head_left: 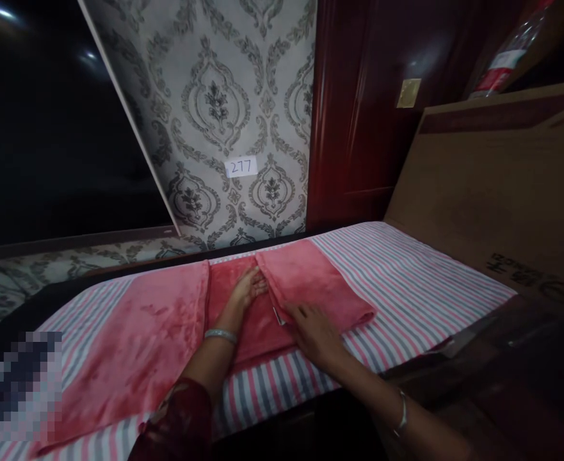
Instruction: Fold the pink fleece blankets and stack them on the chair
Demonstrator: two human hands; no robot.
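Observation:
A pink fleece towel (137, 339) lies spread across a striped cloth (406, 282) on a table. Its right end is folded over into a flap (310, 282). My left hand (249, 288) lies flat, fingers together, on the towel's middle part, right beside the flap's edge. My right hand (313, 330) rests palm down on the flap's near corner, fingers spread. A small white tag (278, 315) shows at the flap's edge between my hands. Each wrist wears a bangle.
A large cardboard sheet (493, 192) leans at the right. A patterned wall panel carries a paper label reading 277 (241, 167). Dark red wooden furniture (358, 128) stands behind. A plastic bottle (502, 61) sits on a shelf at top right.

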